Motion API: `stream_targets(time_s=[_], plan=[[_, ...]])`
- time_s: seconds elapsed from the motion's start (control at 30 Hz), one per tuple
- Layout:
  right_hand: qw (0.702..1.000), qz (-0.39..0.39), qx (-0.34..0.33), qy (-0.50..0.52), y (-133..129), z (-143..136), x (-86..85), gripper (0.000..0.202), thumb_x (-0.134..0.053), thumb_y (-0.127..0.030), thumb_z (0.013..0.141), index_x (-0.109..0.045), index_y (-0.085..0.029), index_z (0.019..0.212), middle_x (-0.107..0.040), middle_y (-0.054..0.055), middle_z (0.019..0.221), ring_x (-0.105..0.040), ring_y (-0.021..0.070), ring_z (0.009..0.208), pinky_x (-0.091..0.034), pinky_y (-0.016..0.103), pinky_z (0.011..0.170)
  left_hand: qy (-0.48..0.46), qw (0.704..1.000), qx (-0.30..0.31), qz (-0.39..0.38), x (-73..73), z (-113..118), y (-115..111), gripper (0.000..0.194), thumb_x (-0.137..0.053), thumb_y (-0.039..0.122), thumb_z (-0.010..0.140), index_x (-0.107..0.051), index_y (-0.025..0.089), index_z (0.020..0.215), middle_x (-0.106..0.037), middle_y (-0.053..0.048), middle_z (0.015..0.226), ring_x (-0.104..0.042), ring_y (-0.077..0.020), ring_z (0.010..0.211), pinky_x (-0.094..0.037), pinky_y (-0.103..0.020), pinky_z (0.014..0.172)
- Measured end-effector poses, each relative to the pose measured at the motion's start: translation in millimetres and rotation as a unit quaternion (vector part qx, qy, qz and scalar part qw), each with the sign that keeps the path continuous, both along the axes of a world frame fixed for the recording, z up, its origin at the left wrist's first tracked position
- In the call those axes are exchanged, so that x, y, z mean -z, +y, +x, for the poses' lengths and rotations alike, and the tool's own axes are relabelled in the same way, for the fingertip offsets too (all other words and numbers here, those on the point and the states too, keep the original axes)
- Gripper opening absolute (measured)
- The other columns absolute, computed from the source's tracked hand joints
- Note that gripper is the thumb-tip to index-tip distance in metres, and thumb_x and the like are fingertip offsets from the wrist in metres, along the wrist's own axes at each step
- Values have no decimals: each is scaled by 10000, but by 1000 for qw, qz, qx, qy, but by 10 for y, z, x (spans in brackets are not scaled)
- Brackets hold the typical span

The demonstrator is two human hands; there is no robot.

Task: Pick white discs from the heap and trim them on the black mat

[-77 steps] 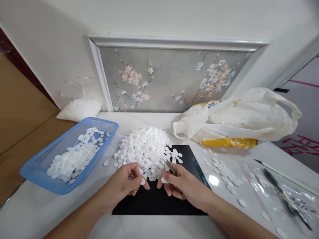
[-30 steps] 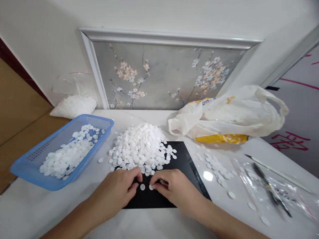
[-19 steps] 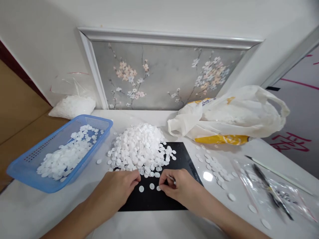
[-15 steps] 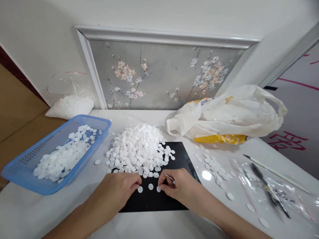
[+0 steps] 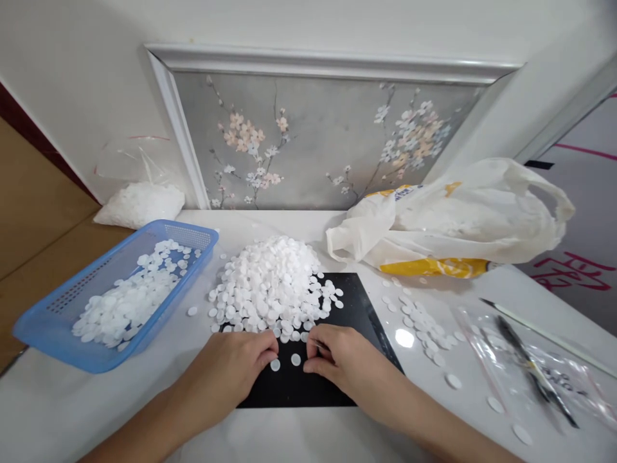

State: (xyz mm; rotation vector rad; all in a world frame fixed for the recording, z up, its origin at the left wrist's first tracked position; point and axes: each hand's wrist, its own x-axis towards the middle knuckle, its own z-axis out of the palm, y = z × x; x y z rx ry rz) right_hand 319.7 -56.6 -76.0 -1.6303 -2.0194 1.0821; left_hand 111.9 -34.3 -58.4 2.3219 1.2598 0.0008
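A large heap of small white round discs [image 5: 274,283] covers the back of a black mat [image 5: 299,392]. My left hand [image 5: 236,360] rests at the mat's left side, fingers curled and pinched together. A single disc [image 5: 275,365] lies right by those fingertips; whether they hold anything is hidden. Another loose disc [image 5: 295,360] lies between the hands. My right hand [image 5: 344,357] is closed at the front of the heap. A thin, shiny sliver shows between its thumb and fingers, too small to name.
To the left stands a blue plastic basket [image 5: 144,328] containing more discs, with a clear bag of white pieces [image 5: 139,204] behind it. A white and yellow plastic bag [image 5: 443,238] lies back right. Scattered discs [image 5: 424,328], a zip bag [image 5: 563,379] and a black-handled tool [image 5: 535,373] lie right.
The disc at my right fingertips no longer shows, and those fingers have shifted slightly. My left hand keeps its place beside its disc. The whole view has shifted a little.
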Motion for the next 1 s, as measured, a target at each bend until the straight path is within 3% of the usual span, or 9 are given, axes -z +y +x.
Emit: stream_targets(time_s=[0.13, 0.23, 0.43, 0.73, 0.9, 1.0], plan=[[999, -8, 3, 43, -14, 16, 6, 160, -507, -150, 825, -424, -204, 699, -432, -61, 614, -356, 89, 524, -269, 203, 479, 29, 999, 0, -22, -15, 22, -12, 119, -483, 251, 881, -602, 257, 890, -663, 29, 731, -608, -175, 678, -304, -239, 574], [998, -10, 11, 69, -21, -26, 49, 122, -481, -103, 798, -440, -209, 756, -386, -81, 585, -316, 83, 487, -249, 192, 445, 28, 999, -11, -35, -26, 27, -22, 97, -494, 236, 859, -587, 256, 877, -617, 42, 664, -571, -161, 618, -277, -233, 545], [998, 38, -8, 48, 6, -173, 116, 139, -548, -51, 760, -583, -182, 792, -540, -29, 680, -468, 105, 583, -349, 208, 559, 9, 998, -26, -59, -11, 20, -17, 112, -480, 184, 821, -566, 255, 831, -578, 55, 645, -526, -138, 583, -260, -225, 538], [998, -19, -19, 62, 11, -28, -22, 126, -510, -149, 828, -486, -196, 714, -454, -58, 626, -394, 91, 554, -291, 200, 505, 12, 998, -42, -52, -29, 17, -38, 145, -482, 216, 819, -609, 261, 872, -545, 41, 612, -526, -154, 579, -258, -232, 527], [998, -27, 15, 55, 31, 35, -10, 175, -545, -166, 759, -411, -199, 653, -392, -75, 563, -310, 79, 504, -250, 199, 461, -20, 997, -48, -57, -18, 6, -69, 109, -485, 184, 810, -579, 239, 818, -555, 41, 632, -507, -144, 581, -255, -235, 521], [997, -8, 8, 79, 15, -17, 26, 119, -540, -122, 718, -455, -199, 684, -400, -81, 566, -304, 73, 489, -244, 191, 445, -96, 985, -70, -123, -57, -32, -55, 62, -481, 221, 828, -530, 232, 791, -460, 65, 569, -403, -116, 516, -230, -236, 499]])
